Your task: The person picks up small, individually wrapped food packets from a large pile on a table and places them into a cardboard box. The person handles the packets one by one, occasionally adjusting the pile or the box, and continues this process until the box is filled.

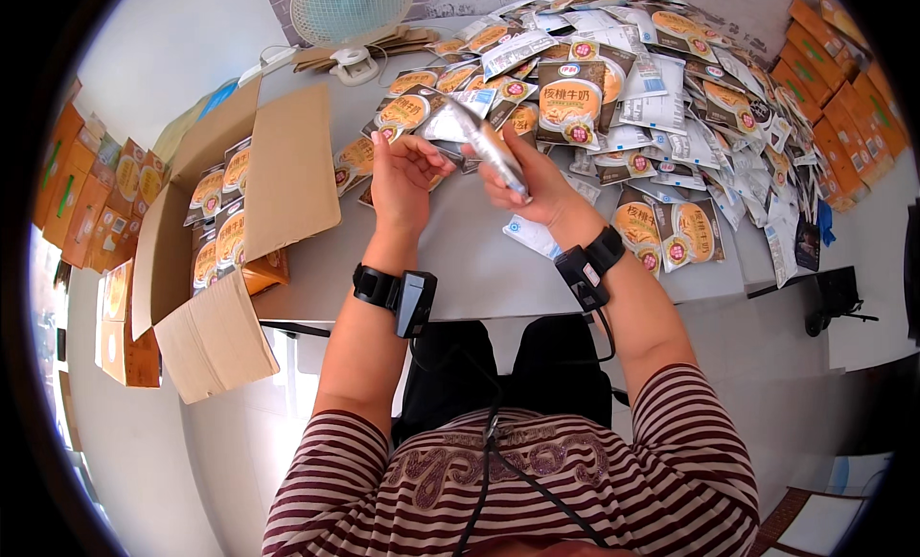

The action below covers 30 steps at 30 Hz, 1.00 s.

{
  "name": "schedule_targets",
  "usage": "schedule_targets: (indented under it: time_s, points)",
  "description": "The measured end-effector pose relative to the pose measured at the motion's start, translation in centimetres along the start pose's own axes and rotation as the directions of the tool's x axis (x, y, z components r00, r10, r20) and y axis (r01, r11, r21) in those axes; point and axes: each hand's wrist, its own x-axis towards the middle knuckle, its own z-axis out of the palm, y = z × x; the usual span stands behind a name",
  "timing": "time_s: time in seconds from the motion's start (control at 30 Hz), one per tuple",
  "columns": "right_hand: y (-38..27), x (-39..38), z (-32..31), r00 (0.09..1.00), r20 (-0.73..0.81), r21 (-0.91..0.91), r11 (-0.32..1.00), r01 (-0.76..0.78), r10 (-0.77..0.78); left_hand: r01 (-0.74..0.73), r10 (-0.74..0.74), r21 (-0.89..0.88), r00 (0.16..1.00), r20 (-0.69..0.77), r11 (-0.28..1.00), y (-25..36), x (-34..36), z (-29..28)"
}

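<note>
My right hand (539,188) is closed on a flat pouch (491,147), held tilted and nearly edge-on above the table, so its silvery side shows as a narrow strip. To its left is my left hand (401,178), palm facing inward, fingers apart and slightly curled. Nothing is in that hand, and a gap separates it from the pouch. Beyond both hands rises a big heap of similar pouches (572,102), dark brown with an orange bowl picture on one side and silvery white on the other. Two pouches (688,233) lie face up near the table's front edge, right of my right hand.
An open cardboard box (292,169) with its flaps spread stands at the left, with rows of pouches inside. A fan (351,11) is at the back left of the grey table (460,279). Orange cartons are stacked at far left and far right (848,140).
</note>
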Motion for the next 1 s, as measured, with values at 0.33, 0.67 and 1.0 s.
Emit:
schedule_targets:
  time_s: [0.33, 0.67, 1.0]
  points:
    - [-1.8, -0.8, 0.1, 0.923, 0.359, 0.338, 0.941, 0.009, -0.137, 0.081, -0.082, 0.052, 0.997, 0.003, 0.995, -0.4, 0.2, -0.3]
    - [-1.6, -0.9, 0.3, 0.921, 0.366, 0.307, 0.952, 0.016, -0.134, 0.097, -0.101, 0.101, 0.994, 0.040, 0.990, -0.6, 0.1, -0.1]
    - [-0.2, 0.4, -0.3, 0.889, -0.284, -0.074, 0.933, 0.352, -0.358, 0.115, -0.147, 0.241, 0.982, 0.119, 0.964, -0.9, -0.2, 0.5]
